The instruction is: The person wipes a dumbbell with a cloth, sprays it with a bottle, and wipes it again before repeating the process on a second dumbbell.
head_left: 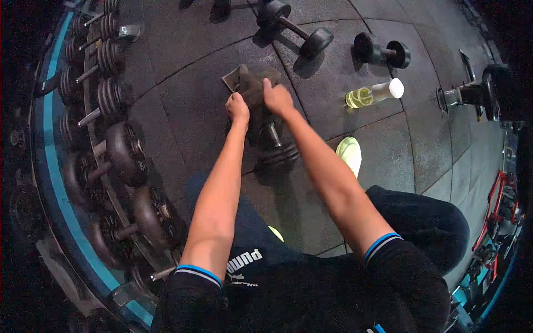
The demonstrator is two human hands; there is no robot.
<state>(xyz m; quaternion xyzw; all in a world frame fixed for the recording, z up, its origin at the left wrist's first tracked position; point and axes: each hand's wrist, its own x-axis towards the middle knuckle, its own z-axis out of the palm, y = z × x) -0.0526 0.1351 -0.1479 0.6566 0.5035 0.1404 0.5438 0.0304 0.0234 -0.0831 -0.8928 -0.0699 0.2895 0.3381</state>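
Note:
My left hand is closed on a dark brown cloth, its fingers pinching the near left side. On the cloth's right side my right hand grips too, thumb uppermost. The cloth is bunched and drapes over the far end of a dumbbell on the floor between my forearms. The dumbbell's near plates and part of its metal handle show; its far end is hidden under the cloth and hands.
A rack of dumbbells runs along the left. Beyond my hands lie a long black dumbbell and a shorter one. A clear bottle with yellow liquid and a white top is on the rubber-tiled floor. Metal equipment stands at right.

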